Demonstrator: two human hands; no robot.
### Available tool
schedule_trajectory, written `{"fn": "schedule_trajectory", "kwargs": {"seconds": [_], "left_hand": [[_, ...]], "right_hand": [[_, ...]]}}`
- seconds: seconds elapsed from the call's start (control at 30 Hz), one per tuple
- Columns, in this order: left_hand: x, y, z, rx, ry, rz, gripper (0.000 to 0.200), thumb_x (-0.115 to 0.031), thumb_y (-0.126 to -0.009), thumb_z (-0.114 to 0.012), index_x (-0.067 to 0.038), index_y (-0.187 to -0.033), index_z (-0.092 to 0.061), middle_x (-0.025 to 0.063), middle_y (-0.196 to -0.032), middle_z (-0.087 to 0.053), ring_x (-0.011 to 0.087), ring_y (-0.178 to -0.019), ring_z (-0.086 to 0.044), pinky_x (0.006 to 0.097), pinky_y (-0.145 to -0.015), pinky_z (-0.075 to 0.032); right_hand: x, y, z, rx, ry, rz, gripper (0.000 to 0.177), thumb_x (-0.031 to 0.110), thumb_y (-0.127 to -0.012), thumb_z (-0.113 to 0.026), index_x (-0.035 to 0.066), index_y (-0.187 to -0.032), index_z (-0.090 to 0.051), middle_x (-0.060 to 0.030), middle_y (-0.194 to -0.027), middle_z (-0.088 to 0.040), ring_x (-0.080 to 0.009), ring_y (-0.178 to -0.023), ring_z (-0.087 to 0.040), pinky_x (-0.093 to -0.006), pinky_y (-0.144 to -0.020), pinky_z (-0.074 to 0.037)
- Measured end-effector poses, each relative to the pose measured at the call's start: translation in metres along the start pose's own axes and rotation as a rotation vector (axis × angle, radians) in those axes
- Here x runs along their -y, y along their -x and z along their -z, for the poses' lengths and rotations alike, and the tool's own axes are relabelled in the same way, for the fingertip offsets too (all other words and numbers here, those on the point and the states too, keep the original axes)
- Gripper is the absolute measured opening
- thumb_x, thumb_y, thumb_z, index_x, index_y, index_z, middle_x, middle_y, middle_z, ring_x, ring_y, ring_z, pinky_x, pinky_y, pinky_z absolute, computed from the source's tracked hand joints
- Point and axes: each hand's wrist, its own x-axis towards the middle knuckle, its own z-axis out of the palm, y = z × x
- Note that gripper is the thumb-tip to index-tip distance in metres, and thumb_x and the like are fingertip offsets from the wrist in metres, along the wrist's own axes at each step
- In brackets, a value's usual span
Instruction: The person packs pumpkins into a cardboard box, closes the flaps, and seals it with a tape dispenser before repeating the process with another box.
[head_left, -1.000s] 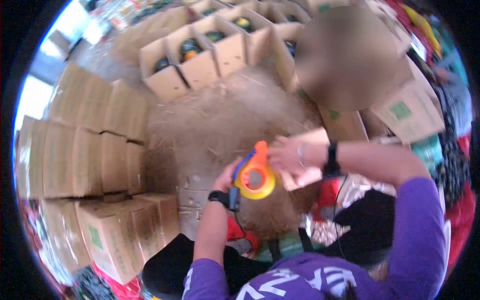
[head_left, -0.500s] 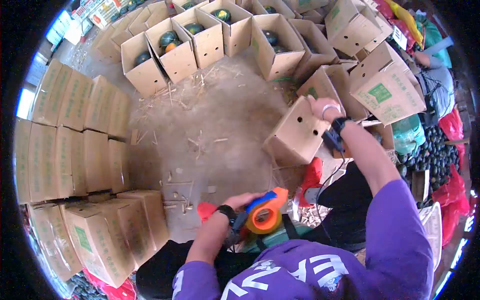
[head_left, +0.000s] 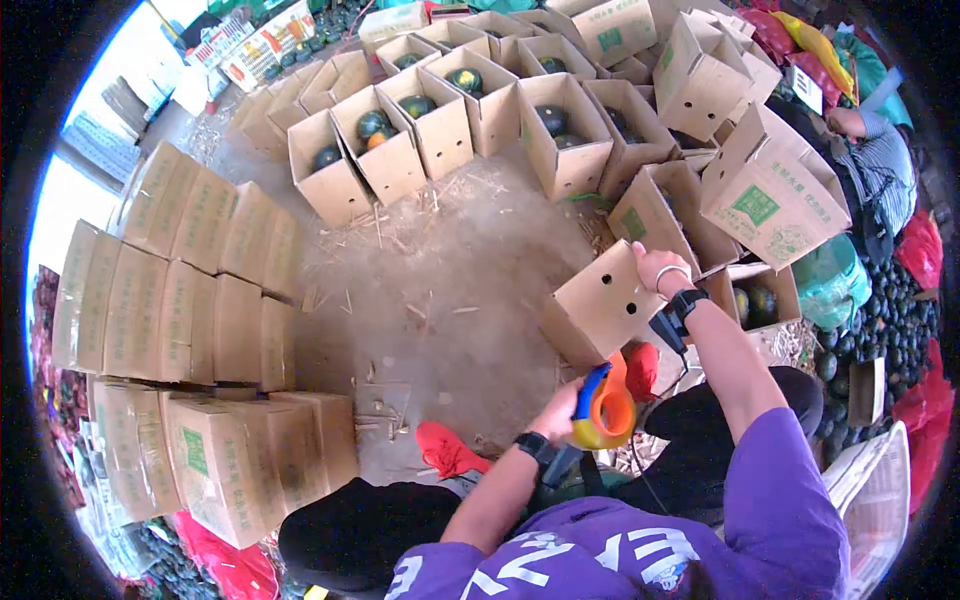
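Cardboard box [head_left: 600, 305] is sitting tilted on the ground by your knee: plain brown, round holes punched in its side. Sealed cartons [head_left: 190, 290] are standing stacked well left of the box. Open cartons [head_left: 395, 165] with dark green melons are lining up above the box. Your right hand [head_left: 655, 268] is gripping the box's top edge, fingers curled over it. Just below the box, your left hand [head_left: 560, 408] is clamping the tape dispenser [head_left: 605, 410], which has an orange-yellow body and a blue guard. It's hovering near the box's lower corner, and I can't tell if it's touching.
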Motion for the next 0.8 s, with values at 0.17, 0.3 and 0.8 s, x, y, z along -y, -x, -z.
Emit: {"fn": "schedule_trajectory", "kwargs": {"seconds": [0.17,0.3,0.8], "left_hand": [[0.029,-0.081,-0.002,0.089,-0.028,-0.119,0.029,-0.021,-0.092,-0.041,-0.005,-0.115,-0.05,0.0078,-0.108,-0.058,0.0173,-0.094,-0.056,0.0334,-0.087,-0.045],[0.018,-0.058,0.007,-0.042,-0.886,-0.551,0.042,-0.033,-0.092,-0.043,-0.004,-0.122,-0.046,0.0082,-0.119,-0.052,0.0177,-0.106,-0.049,0.0302,-0.094,-0.038],[-0.085,0.058,0.09,-0.995,-0.864,-0.5,0.079,-0.067,-0.081,-0.026,0.0,-0.109,-0.057,0.026,-0.106,-0.057,0.0346,-0.107,-0.051,0.0376,-0.089,-0.038]], "right_hand": [[-0.024,-0.005,-0.047,-0.009,-0.148,0.069,0.064,0.046,-0.09,-0.015,0.001,-0.11,-0.055,-0.0222,-0.11,-0.055,-0.0347,-0.107,-0.051,-0.0396,-0.093,-0.037],[-0.029,0.032,-0.068,-0.119,-0.489,0.159,0.059,0.048,-0.087,-0.035,0.006,-0.128,-0.036,-0.0246,-0.113,-0.053,-0.0357,-0.109,-0.049,-0.0374,-0.094,-0.037],[0.017,0.067,-0.081,0.027,-0.499,0.435,0.067,0.05,-0.083,-0.042,0.002,-0.13,-0.035,-0.0259,-0.123,-0.045,-0.0369,-0.12,-0.037,-0.039,-0.1,-0.029]]}}
